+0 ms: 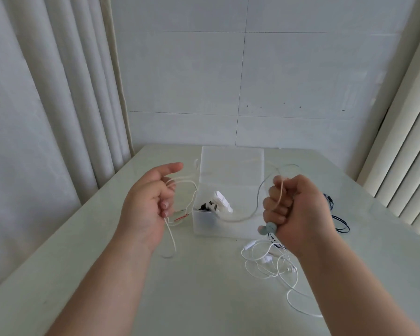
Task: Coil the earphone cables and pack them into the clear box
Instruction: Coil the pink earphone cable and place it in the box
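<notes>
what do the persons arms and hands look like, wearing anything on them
Both are bare. The left hand and right hand show no gloves, rings or watch. The left forearm and right forearm are uncovered down to the picture's edge, no sleeve in view. The nails visible on the left fingers look short and unpainted.

I count one clear box [228, 226], three earphone cables outside it, one pale cable [170, 235], one white cable [267, 259], one dark blue cable [341, 220] by the worktop's [204, 299] right edge

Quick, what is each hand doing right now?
Left hand: fingers curled round the pale earphone cable.
Right hand: fist gripping the same cable.
</notes>
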Demonstrator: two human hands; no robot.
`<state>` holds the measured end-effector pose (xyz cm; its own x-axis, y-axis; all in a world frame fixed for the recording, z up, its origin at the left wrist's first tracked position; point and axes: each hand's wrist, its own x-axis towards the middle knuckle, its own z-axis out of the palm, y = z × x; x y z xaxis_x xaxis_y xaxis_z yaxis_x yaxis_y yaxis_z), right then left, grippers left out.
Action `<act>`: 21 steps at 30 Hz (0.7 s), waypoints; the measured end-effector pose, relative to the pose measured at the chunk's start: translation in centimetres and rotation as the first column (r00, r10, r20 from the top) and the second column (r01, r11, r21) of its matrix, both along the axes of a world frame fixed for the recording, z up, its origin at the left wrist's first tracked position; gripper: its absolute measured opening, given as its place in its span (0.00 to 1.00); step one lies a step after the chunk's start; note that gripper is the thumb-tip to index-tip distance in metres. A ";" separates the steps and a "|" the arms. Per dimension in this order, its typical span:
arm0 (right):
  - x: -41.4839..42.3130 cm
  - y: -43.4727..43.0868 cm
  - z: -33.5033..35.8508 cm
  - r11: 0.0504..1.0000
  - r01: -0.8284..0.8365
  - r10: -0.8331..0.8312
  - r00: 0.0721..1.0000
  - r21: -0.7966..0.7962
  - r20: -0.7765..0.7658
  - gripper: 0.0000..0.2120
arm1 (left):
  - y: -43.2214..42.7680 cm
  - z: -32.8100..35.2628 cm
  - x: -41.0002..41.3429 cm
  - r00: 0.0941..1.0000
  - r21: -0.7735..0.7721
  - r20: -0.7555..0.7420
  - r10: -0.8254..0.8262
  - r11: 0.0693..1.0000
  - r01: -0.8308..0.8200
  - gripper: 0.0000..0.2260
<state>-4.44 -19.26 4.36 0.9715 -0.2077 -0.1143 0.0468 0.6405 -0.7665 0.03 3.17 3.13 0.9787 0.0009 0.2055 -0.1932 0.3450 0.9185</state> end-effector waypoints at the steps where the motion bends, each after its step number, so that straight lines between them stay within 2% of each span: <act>1: 0.1 -0.4 0.1 0.999 0.036 -0.036 0.999 0.031 -0.010 0.06 | 0.1 0.0 0.1 0.999 -0.005 0.007 0.034 0.999 -0.034 0.25; 3: 0.1 -1.4 0.1 0.992 0.097 -0.095 0.995 0.078 -0.030 0.08 | 0.4 -0.2 0.4 0.988 0.000 0.001 0.152 0.988 -0.152 0.23; 6: 0.1 -2.5 0.1 0.977 0.177 -0.171 0.984 0.121 -0.052 0.15 | 0.9 -0.8 1.1 0.931 0.057 -0.079 0.357 0.934 -0.353 0.13; 9: 0.4 -2.3 -0.1 0.965 0.234 -0.224 0.971 0.121 -0.088 0.20 | 0.9 -1.1 1.0 0.887 0.065 -0.131 0.443 0.897 -0.438 0.10; 12: 0.6 -1.8 -0.1 0.946 0.320 -0.323 0.940 -0.049 -0.105 0.19 | 1.1 -1.0 0.9 0.860 0.101 -0.134 0.492 0.870 -0.482 0.07; 14: 0.6 -1.8 -0.2 0.911 0.358 -0.378 0.923 -0.204 -0.070 0.19 | 1.1 -0.8 1.0 0.864 0.148 -0.177 0.472 0.880 -0.451 0.05; 18: 0.7 -2.1 -0.3 0.751 0.427 -0.485 0.874 -0.504 0.017 0.19 | 0.9 -0.6 0.8 0.878 0.161 -0.298 0.375 0.926 -0.341 0.11; 20: 0.7 -2.4 -0.3 0.705 0.428 -0.489 0.871 -0.566 0.049 0.18 | 1.0 -0.4 0.7 0.871 0.169 -0.290 0.397 0.917 -0.361 0.10; 21: 0.6 -2.5 -0.2 0.718 0.420 -0.471 0.880 -0.555 0.056 0.17 | 1.1 -0.3 0.7 0.872 0.207 -0.259 0.416 0.906 -0.370 0.09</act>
